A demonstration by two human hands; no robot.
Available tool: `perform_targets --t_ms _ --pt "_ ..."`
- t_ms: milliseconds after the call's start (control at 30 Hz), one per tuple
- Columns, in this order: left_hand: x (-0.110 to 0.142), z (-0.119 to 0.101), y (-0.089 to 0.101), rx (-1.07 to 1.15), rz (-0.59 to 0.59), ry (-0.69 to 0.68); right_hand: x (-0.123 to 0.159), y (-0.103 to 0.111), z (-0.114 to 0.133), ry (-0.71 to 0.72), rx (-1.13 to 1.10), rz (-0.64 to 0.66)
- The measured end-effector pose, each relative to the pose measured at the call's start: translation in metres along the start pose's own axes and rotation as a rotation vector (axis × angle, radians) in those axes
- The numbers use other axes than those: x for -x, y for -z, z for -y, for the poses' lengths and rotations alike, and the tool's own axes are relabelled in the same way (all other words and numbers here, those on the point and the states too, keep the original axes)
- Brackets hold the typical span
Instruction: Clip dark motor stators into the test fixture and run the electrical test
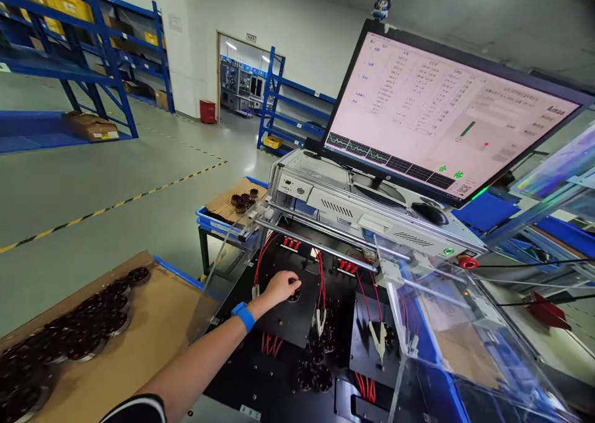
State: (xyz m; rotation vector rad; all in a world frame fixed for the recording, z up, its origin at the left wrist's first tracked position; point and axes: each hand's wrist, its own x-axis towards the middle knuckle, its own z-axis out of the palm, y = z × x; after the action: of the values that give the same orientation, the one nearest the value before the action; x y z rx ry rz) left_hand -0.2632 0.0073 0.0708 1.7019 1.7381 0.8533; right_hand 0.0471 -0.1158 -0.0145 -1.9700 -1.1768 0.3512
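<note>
My left hand [281,284], with a blue wristband [244,316] on the wrist, reaches into a black test fixture [279,373]. Its fingers are curled over a small dark round part [294,296] sitting on the fixture's black plate. Red wires with metal clips [320,314] hang just right of the hand. More dark wound round parts [315,375] lie lower on the fixture. My right hand is out of view.
A monitor [441,113] stands on a grey instrument box [353,209] behind the fixture. A clear hinged cover [446,342] is raised at right. Cardboard sheet [134,348] at left carries several dark round parts [79,333]. A blue tray [223,215] with more parts sits behind. Blue shelving lines the far walls.
</note>
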Motion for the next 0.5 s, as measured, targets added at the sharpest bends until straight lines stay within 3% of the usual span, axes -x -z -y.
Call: perform_targets --t_ms 133,200,267,367,500 --pt "-0.007 -0.001 -0.013 -0.019 0.015 0.032 0.052 -0.019 0.078 0.203 -0.147 0.234" --pt "-0.007 -0.001 -0.017 -0.032 0.002 0.055 0.057 -0.036 0.122 0.336 -0.266 0.435" --pt "-0.009 0.0 -0.019 -0.043 0.003 0.079 0.049 -0.057 0.154 0.37 -0.356 0.458" --pt "-0.014 0.0 -0.021 -0.06 0.007 0.102 0.026 -0.089 0.173 0.338 -0.431 0.365" --pt "-0.008 0.001 -0.023 -0.072 -0.037 0.043 -0.004 -0.116 0.168 0.281 -0.488 0.321"
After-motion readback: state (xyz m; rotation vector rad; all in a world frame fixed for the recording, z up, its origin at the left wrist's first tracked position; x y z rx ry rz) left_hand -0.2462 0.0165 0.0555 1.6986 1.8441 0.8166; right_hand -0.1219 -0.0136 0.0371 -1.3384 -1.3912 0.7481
